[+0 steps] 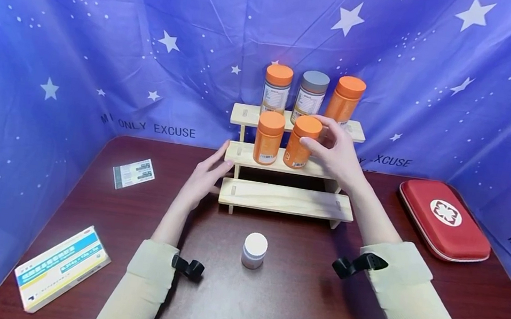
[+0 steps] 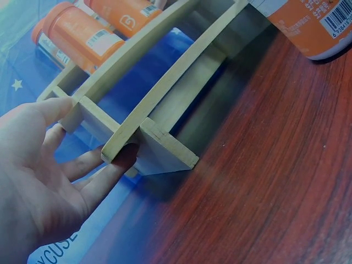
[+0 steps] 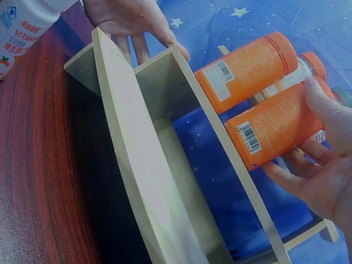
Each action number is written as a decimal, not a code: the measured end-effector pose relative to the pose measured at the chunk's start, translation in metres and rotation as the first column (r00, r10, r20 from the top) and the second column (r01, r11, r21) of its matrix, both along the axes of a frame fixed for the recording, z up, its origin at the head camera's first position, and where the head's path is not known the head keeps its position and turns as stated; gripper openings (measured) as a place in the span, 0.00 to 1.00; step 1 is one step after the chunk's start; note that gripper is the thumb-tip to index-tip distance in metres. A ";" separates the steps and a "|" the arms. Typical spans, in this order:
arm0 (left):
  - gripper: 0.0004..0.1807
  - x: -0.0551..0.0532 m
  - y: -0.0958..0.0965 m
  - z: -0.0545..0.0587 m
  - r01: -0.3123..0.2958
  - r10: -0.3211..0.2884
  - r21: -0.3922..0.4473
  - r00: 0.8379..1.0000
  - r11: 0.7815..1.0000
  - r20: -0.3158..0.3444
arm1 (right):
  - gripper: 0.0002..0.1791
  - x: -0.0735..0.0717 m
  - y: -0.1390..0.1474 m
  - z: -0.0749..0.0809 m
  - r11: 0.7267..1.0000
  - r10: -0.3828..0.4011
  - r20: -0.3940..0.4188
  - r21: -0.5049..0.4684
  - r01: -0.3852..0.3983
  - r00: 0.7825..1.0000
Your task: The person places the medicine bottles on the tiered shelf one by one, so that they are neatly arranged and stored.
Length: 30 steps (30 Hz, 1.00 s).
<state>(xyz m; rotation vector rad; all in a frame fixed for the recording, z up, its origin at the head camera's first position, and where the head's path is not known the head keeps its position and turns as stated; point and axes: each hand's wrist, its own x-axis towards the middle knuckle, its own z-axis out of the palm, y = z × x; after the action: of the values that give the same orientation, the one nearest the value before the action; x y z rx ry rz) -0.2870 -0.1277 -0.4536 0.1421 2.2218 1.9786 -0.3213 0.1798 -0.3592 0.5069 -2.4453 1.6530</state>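
Observation:
A three-tier wooden display rack (image 1: 286, 200) stands on the table against the blue cloth. My right hand (image 1: 338, 151) grips an orange bottle (image 3: 272, 124) on the middle tier, its thumb on one side near the lid and fingers on the other. Beside it on the same tier is another orange bottle (image 1: 269, 140). My left hand (image 2: 49, 176) holds the rack's left end, thumb at the middle board and fingers by the lower board. On the top tier are an orange-lidded bottle (image 1: 276, 89), a grey-lidded bottle (image 1: 311, 97) and an all-orange bottle (image 1: 344, 98), partly hidden.
A small white-lidded bottle (image 1: 254, 251) stands in front of the rack. At left lie a blister pack (image 1: 134, 173) and a white-and-blue medicine box (image 1: 62, 269). A red first-aid case (image 1: 443, 221) lies at right. Star-patterned blue cloth (image 1: 195, 27) encloses the table's back and sides.

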 end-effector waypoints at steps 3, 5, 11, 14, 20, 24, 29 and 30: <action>0.33 0.000 0.000 -0.001 0.002 -0.002 0.004 1.000 1.000 0.002 | 0.30 0.000 0.000 -0.002 1.000 -0.013 0.001 0.002 0.013 1.000; 0.33 -0.001 0.000 -0.001 0.001 -0.001 -0.003 1.000 1.000 -0.003 | 0.30 -0.001 -0.001 -0.003 1.000 -0.021 0.008 -0.001 0.021 1.000; 0.34 -0.001 -0.001 -0.001 -0.002 0.002 -0.016 1.000 1.000 -0.003 | 0.32 0.003 0.000 -0.006 0.999 -0.028 0.062 -0.045 0.031 0.998; 0.34 -0.001 0.000 -0.002 -0.003 0.003 -0.019 1.000 1.000 -0.005 | 0.33 0.006 0.003 -0.009 0.996 -0.030 0.075 -0.077 0.036 0.997; 0.35 -0.002 -0.001 -0.003 -0.001 0.001 -0.020 1.000 1.000 -0.012 | 0.33 0.020 0.010 -0.016 0.977 -0.087 0.056 -0.189 0.096 0.995; 0.34 -0.002 -0.001 -0.002 0.000 0.000 -0.015 1.000 1.000 -0.011 | 0.29 0.037 0.016 -0.022 0.927 -0.141 0.029 -0.348 0.143 0.990; 0.34 -0.001 0.000 -0.001 -0.004 0.004 0.001 1.000 1.000 0.000 | 0.20 0.057 0.021 -0.035 0.868 -0.218 -0.009 -0.459 0.189 0.976; 0.33 -0.001 0.000 -0.002 -0.003 0.003 0.004 1.000 1.000 0.002 | 0.19 0.061 0.021 -0.037 0.867 -0.229 -0.016 -0.458 0.196 0.973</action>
<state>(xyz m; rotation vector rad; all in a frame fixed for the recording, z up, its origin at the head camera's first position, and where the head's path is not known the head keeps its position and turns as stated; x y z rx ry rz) -0.2881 -0.1277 -0.4552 0.1372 2.2184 1.9847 -0.2606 0.2009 -0.3964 0.2113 -1.8850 1.9780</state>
